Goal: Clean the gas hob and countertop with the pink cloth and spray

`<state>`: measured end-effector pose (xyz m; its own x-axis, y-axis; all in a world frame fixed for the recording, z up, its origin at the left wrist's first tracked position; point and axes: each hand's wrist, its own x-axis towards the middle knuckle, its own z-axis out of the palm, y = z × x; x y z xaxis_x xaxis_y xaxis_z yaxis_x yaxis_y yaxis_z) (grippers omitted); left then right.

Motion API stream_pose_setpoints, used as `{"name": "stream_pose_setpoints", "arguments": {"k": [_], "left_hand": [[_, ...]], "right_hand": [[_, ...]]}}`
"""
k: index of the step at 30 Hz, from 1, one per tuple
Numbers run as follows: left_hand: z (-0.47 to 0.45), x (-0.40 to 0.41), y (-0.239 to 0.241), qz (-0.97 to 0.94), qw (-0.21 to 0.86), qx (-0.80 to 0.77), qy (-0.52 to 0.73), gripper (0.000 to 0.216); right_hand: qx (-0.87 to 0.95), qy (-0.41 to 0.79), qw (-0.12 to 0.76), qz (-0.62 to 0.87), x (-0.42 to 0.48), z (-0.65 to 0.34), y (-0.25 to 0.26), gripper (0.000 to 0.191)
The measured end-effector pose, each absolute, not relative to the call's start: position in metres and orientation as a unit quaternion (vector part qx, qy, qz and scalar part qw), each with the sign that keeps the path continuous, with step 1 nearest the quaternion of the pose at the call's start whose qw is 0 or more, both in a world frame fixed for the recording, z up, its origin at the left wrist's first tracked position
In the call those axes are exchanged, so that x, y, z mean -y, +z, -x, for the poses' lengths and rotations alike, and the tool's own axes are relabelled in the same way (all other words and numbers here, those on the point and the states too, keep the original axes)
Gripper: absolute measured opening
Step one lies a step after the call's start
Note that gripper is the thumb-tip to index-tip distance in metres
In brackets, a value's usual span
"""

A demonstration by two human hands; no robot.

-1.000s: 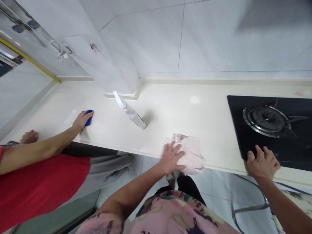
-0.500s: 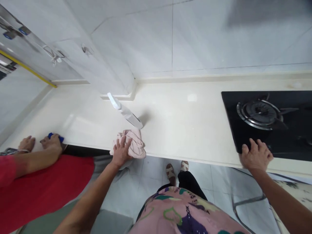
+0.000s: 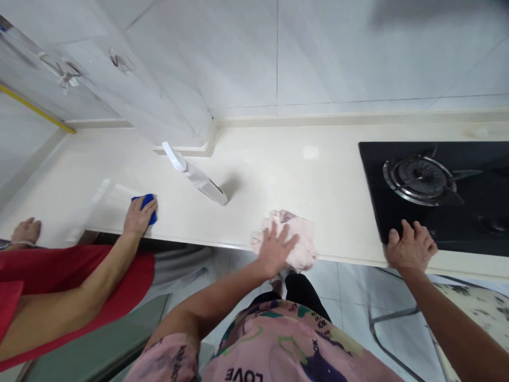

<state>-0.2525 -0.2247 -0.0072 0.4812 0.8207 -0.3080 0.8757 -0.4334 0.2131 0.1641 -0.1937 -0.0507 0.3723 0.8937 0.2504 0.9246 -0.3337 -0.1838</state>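
Observation:
My left hand (image 3: 275, 246) lies with spread fingers on a pale pink cloth (image 3: 304, 241) and presses it against the cream countertop (image 3: 330, 212) near its front edge. The cloth is rumpled and a little blurred. My right hand (image 3: 411, 248) rests at the counter's front edge, over the near left corner of the black gas stove (image 3: 374, 180). Its fingers are apart, bent slightly, and hold nothing. Further left on the counter, a white spray bottle (image 3: 199, 180) stands beyond my left hand.
At the left, a co-worker in a red garment (image 3: 119, 297) presses a blue cloth (image 3: 149, 209) on the counter with one hand. The co-worker's other hand (image 3: 27, 232) rests near the far left edge. A wall corner (image 3: 207, 143) juts out behind the bottle.
My left hand has slid right along the counter edge, taking the pink cloth with it. The co-worker's hand with the blue cloth has moved right and inward. My right hand stays by the stove.

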Motion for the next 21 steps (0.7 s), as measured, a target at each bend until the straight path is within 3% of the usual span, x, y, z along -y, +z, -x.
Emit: {"name": "stream_pose_setpoints", "arguments": {"k": [5,9,12,18,21], "left_hand": [[0.143,0.217,-0.007,-0.895,0.192,-0.401,-0.039,0.074],[0.137,0.22,-0.009,-0.911,0.185,-0.368,-0.003,0.067],[0.193,0.231,-0.015,-0.911,0.183,-0.368,0.012,0.064],[0.377,0.251,-0.001,-0.833,0.148,-0.531,-0.052,0.061],[0.461,0.254,0.015,-0.787,0.111,-0.597,-0.105,0.072]], "right_hand": [[0.551,-0.056,0.148,0.819,0.195,-0.165,-0.052,0.056],[0.552,-0.056,0.15,0.818,0.195,-0.167,-0.051,0.054],[0.55,-0.05,0.149,0.82,0.195,-0.166,-0.048,0.055],[0.552,-0.042,0.134,0.822,0.195,-0.163,-0.046,0.061],[0.551,-0.044,0.141,0.822,0.195,-0.163,-0.048,0.067]]}}
